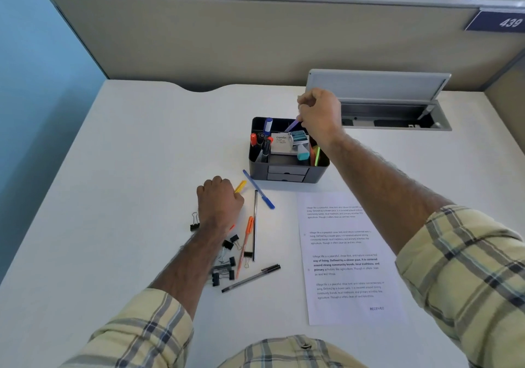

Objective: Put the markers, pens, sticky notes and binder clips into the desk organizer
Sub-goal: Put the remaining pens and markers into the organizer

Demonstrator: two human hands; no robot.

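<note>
A purple pen (292,125) is pinched in the grip of the right hand (319,112), whose fingers are curled. The pen is held slanted above the back of the black desk organizer (287,173). The organizer is set on the white tabletop (127,168); markers (262,140) are stood in its left compartment and a green highlighter (316,156) in its right one. The grip of the left hand (220,201) is closed round a yellow marker (240,186) on the tabletop, near the organizer's front. Beside that hand a blue pen (258,189), an orange pen (245,242) and a thin black pen (255,225) are left lying loose. Binder clips (224,259) are scattered by the left forearm, and a printed sheet (349,257) is laid to the right.
</note>
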